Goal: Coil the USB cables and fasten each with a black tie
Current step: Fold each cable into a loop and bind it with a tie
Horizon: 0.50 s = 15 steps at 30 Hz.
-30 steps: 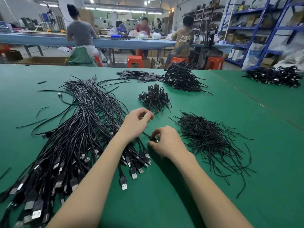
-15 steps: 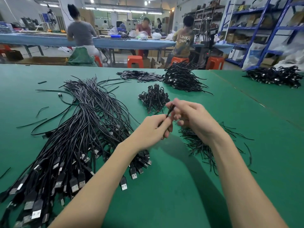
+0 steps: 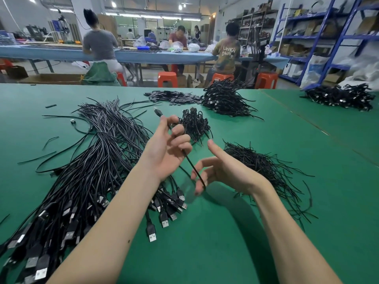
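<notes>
My left hand [image 3: 168, 148] is raised above the green table [image 3: 215, 242] and grips one black USB cable [image 3: 189, 162], whose plug end sticks up past my fingertips. The cable runs down to my right hand [image 3: 219, 171], whose lower fingers curl loosely round it while thumb and forefinger are spread. A large bundle of loose USB cables [image 3: 82, 177] lies to the left, plugs toward me. A heap of thin black ties [image 3: 264, 169] lies to the right. Beyond my hands sits a small pile of coiled cables [image 3: 194, 124].
A bigger heap of coiled cables [image 3: 223, 99] and flat black pieces [image 3: 174, 97] lie farther back. Another cable heap [image 3: 340, 97] rests on the neighbouring table at right. Stray ties lie at the left. People sit at a blue bench behind; blue shelves stand right.
Both hands have risen from the table. One cable has been lifted out of the bundle; my left hand carried its plug end up while my right hand slid down along it.
</notes>
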{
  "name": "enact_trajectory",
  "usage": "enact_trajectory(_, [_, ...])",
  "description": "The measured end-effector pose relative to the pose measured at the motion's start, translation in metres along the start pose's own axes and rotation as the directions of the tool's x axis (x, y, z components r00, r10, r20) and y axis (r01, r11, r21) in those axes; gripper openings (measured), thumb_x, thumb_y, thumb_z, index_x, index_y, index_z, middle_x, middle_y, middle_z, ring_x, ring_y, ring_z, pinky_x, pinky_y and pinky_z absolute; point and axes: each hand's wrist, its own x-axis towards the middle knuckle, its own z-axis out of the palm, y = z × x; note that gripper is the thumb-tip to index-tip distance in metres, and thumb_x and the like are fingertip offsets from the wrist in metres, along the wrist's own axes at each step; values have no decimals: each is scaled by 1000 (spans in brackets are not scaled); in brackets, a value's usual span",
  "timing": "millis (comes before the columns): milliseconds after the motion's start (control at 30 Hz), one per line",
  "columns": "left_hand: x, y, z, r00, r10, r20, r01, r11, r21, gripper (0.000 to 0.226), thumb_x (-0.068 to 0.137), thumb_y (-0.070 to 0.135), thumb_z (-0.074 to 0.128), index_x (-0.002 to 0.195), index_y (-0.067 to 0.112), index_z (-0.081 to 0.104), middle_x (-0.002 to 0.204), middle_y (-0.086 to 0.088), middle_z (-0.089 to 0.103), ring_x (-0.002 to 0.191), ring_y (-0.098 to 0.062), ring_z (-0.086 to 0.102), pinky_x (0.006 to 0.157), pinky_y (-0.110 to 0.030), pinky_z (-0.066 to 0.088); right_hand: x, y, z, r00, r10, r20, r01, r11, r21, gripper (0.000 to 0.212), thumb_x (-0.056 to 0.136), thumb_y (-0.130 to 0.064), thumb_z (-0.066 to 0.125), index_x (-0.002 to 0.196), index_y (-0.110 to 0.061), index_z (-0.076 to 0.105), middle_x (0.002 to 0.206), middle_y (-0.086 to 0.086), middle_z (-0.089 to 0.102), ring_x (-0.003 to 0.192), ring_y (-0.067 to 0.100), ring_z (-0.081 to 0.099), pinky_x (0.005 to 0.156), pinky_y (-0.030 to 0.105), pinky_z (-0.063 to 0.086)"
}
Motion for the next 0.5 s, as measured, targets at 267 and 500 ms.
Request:
enact_trajectory(267, [2, 3, -2, 998, -60, 25, 60, 998, 36, 35, 109, 30, 34, 78, 18, 46, 56, 10, 26, 48, -6, 21, 42, -21, 15, -12, 4, -9, 989, 77, -126, -94, 987, -134, 15, 95, -28, 71, 98, -13, 69, 74, 4, 69, 56, 13, 58, 46, 19, 41])
enact_trajectory(500, [-8, -15, 3, 960, -260, 108, 99, 674, 732, 46, 109, 31, 31, 81, 14, 62, 63, -1, 63, 49, -11, 45, 45, -20, 43, -14, -15, -21, 809, -90, -581, 24, 992, -120, 6, 92, -19, 70, 92, -23, 66, 60, -9, 61, 58, 11, 47, 57, 23, 38])
